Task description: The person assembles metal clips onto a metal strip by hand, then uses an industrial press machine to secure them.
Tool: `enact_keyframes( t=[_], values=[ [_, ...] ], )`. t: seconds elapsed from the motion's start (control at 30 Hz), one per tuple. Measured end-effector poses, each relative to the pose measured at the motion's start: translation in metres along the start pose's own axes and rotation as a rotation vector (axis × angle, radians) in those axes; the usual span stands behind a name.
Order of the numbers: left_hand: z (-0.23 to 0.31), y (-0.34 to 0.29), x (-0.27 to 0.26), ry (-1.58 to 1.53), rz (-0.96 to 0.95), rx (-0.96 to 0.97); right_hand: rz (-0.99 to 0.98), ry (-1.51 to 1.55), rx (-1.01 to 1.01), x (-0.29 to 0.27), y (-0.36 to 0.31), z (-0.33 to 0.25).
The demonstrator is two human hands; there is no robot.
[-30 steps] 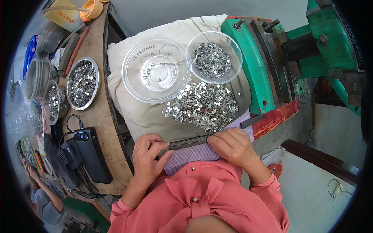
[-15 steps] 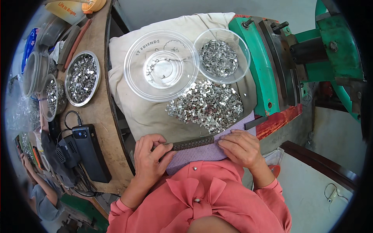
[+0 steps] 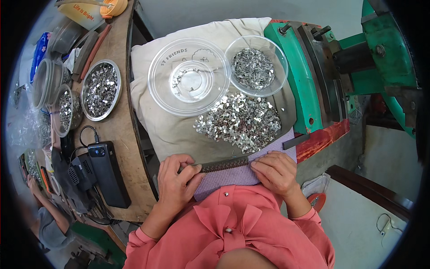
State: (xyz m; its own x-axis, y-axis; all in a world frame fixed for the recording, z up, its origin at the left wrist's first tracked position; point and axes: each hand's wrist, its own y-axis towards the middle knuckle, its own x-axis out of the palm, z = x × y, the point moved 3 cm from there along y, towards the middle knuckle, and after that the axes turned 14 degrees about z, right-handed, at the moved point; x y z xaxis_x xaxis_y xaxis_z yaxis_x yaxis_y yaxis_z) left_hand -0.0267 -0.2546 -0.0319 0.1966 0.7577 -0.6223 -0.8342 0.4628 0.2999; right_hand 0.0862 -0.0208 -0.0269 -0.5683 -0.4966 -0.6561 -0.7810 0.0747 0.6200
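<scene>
A dark narrow strip with a row of small notches (image 3: 226,165) lies crosswise in front of me, over a purple checked cloth (image 3: 224,180). My left hand (image 3: 176,181) pinches its left end between thumb and bent fingers. At the other end, the thumb and fingers of my right hand (image 3: 276,173) close on the strip. Just beyond it is a heap of small shiny metal pieces (image 3: 242,122) on beige fabric (image 3: 172,139). Behind the heap stand a see-through round tub (image 3: 154,89) with a few bits inside and a smaller see-through bowl (image 3: 285,74) of thin metal pins.
A green machine (image 3: 293,85) rises at the right, above a red board (image 3: 324,140). On the wooden bench (image 3: 130,139) at left are a metal bowl (image 3: 118,96) of small pieces and a black power bank (image 3: 109,179). Another person's arm (image 3: 51,215) shows at lower left.
The view has shifted slightly, so the bench and tubs sit a little further right. Both hands keep their hold on the strip, which seems tilted slightly differently.
</scene>
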Motion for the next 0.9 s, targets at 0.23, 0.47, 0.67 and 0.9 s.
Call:
enact_keyframes(
  t=[0.23,0.47,0.67,0.9],
  values=[
    [-0.001,-0.001,0.0,0.002,-0.008,-0.01,-0.037,-0.026,-0.023,0.004,0.003,-0.004],
    [0.0,-0.001,0.001,0.007,-0.002,-0.001,0.005,0.009,-0.001,0.003,0.002,-0.003],
    [0.0,-0.001,0.0,0.001,-0.001,-0.01,0.078,-0.04,-0.006,-0.008,-0.001,0.005],
    [0.001,-0.002,0.0,0.001,0.007,-0.006,0.214,-0.264,0.205,-0.036,-0.023,0.031]
  ],
)
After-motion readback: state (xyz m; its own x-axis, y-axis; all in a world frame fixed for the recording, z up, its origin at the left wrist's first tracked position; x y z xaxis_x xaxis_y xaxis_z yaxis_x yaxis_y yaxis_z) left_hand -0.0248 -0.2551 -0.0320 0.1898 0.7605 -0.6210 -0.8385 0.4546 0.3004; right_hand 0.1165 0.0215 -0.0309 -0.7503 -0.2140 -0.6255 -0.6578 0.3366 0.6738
